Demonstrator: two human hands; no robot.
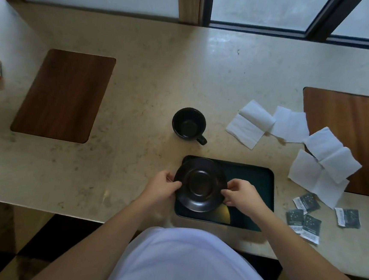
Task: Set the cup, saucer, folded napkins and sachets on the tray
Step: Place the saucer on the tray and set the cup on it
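saucer [201, 184]: black and round; it is over the left end of the tray [252, 190]; I can't tell if it sits flat yet or is a bit above; it looks hard and smooth, so I think it could slip and could chip; best to hold it by the rim on both sides
my left hand [164, 186]: fingers curled on the saucer's left rim, pinching it
my right hand [242, 194]: fingers curled on the right rim, pinching it too
cup [189, 123]: black, empty, standing up on the counter [138, 91] behind the tray; looks hard and a bit heavy; take it by the handle at its near right
napkins [291, 135]: white and soft, lying loose to the right, some half open; light and floppy; pinch a folded edge
sachets [304, 215]: small dark packets right of the tray; thin and light; pick them up by a corner
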